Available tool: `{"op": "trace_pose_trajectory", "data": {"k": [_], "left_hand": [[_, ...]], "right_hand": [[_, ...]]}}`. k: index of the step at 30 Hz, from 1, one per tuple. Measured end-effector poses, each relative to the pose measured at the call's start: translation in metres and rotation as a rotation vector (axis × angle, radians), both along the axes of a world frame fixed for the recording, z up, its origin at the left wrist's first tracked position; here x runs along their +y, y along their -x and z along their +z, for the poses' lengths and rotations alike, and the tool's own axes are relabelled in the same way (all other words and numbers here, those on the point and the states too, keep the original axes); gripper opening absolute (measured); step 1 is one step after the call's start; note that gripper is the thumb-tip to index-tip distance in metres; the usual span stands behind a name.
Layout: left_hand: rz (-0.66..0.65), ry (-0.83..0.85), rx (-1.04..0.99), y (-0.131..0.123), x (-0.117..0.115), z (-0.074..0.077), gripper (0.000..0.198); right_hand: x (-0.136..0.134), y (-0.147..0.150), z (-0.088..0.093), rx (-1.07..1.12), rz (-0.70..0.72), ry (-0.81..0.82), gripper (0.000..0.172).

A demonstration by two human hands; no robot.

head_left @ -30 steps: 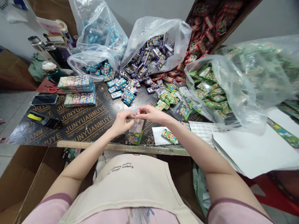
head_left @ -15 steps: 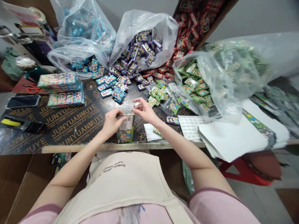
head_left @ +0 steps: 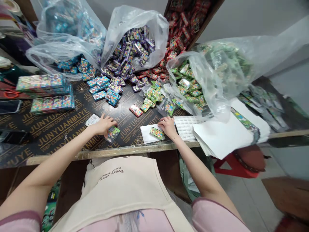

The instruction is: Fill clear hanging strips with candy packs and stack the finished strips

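Note:
My left hand (head_left: 105, 125) rests with fingers apart over a dark pouch with green print (head_left: 113, 134), lying flat near the table's front edge. Just left of that hand lies a white printed card (head_left: 92, 120), partly behind it. My right hand (head_left: 168, 126) has its fingers bent together at the right end of a small green packet (head_left: 156, 132), which lies on a white paper (head_left: 146, 134). The fingertips there are partly hidden. A red packet (head_left: 135, 110) lies between the hands, farther back, beside a pile of small green packets (head_left: 152, 96).
Plastic bags of blue (head_left: 70, 61), purple (head_left: 135, 48) and green packets (head_left: 193, 83) line the back, with red packets (head_left: 177, 35) behind. Stacked packs (head_left: 51, 104) and a phone (head_left: 11, 107) sit left. A sticker sheet (head_left: 185, 127) and white sheets (head_left: 217, 135) lie right.
Both hands were together at an upright pouch; now they are apart, the right one moved right to the white paper. A pouch now lies flat by my left hand, and a red packet shows mid-table.

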State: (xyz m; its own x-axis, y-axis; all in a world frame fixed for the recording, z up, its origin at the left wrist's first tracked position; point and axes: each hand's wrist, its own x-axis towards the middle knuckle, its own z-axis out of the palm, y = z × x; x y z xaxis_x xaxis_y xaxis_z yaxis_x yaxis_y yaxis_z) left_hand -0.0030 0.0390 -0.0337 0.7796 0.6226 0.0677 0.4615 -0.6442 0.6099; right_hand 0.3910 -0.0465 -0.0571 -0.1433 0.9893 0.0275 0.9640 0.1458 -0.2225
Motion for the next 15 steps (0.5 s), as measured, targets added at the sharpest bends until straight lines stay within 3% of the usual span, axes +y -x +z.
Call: {"op": "trace_pose_trajectory", "data": {"k": [3,6,9,11,13,15], "left_hand": [[-0.083,0.048,0.176,-0.007,0.007,0.006,0.029],[-0.064,0.145,0.239,-0.007,0.002,0.026,0.032],[0.091,0.167,-0.048,-0.004,-0.008,0.047,0.054],[0.093,0.161,-0.282,0.001,-0.017,0.053,0.056],[0.136,0.189,-0.425,0.005,-0.027,0.051,0.047],[0.264,0.244,-0.516,0.006,-0.04,0.045,0.04]], "right_hand": [[-0.006,0.002,-0.007,0.012,0.07,-0.068,0.025],[-0.015,-0.002,-0.017,0.05,0.106,-0.071,0.026],[-0.017,-0.011,-0.029,0.148,0.038,-0.107,0.013],[-0.011,-0.012,-0.029,0.144,-0.024,-0.134,0.009],[-0.003,-0.001,-0.016,0.151,0.032,-0.237,0.017],[0.001,0.025,0.008,0.156,0.066,-0.286,0.018]]}}
